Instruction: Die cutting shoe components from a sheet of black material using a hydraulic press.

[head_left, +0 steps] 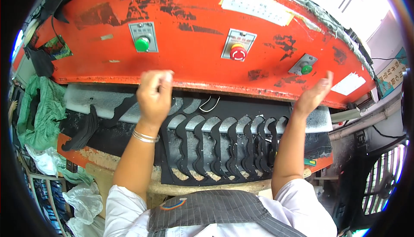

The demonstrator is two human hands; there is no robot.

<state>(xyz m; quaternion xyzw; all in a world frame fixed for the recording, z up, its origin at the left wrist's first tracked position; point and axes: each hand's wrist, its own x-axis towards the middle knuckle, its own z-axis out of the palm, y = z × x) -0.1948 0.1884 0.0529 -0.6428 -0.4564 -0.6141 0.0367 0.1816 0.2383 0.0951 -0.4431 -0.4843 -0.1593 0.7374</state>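
My left hand (154, 96), with a bracelet at the wrist, is raised in a loose fist below the left green push button (142, 44); nothing shows in it. Held up on the other side, my right hand (311, 97) has its fingers stretched out, below and beside the right green button (306, 69). Neither hand plainly touches a button. Between my forearms lies a black sheet (172, 177) with a row of wavy-edged cut-outs. Behind it, partly under the red machine head (189, 60), rests a curved piece with a pale loop outline (209, 104).
A red stop button (238, 53) sits mid-panel. Wavy black strips (84, 129) are bunched at the left on the grey-white cutting bed (92, 96). Green sacking (41, 107) and clear plastic bags (84, 202) hang at the left. A dark fan (381, 183) stands at the right.
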